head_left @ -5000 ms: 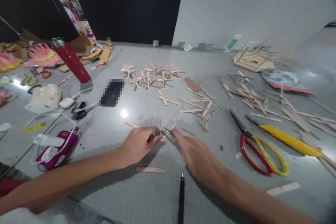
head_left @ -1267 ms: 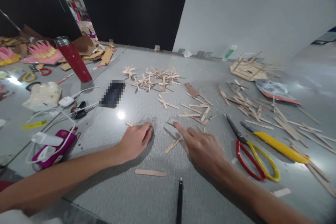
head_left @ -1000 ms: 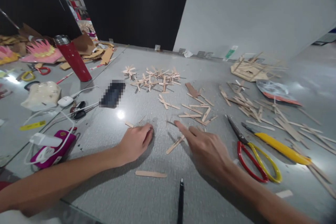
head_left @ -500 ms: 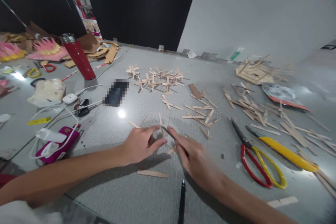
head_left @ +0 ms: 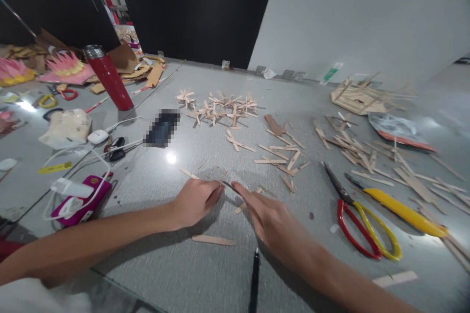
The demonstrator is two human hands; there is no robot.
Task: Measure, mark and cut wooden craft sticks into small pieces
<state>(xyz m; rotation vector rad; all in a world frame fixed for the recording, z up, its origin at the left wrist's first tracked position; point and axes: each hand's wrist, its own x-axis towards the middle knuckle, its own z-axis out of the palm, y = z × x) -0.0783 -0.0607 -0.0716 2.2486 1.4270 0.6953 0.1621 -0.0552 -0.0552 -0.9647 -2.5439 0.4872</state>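
Note:
My left hand [head_left: 194, 204] is closed in a pinch; the wooden craft stick it gripped a moment ago is now mostly hidden by the fingers. Against those fingertips lies the end of a thin dark blade [head_left: 229, 186], which my right hand [head_left: 274, 221] holds with its index finger stretched along it. A short piece of craft stick [head_left: 240, 208] lies beneath the right fingers. Another stick [head_left: 189, 173] rests just beyond the left hand. Nearer to me, a whole craft stick [head_left: 213, 240] lies flat, and a black pen [head_left: 254, 274] points away from me.
Joined stick pieces [head_left: 223, 109] and loose sticks [head_left: 282, 155] spread beyond my hands. Scissors [head_left: 354, 220], a yellow cutter [head_left: 404, 210] and a stick pile [head_left: 352, 149] lie right. A phone [head_left: 162, 128], red flask [head_left: 110, 80] and purple power bank [head_left: 96, 200] with cables are left.
The craft stick that stood up between the left fingertips no longer shows there. My left thumb and index finger have closed together, and the blade tip has moved slightly left.

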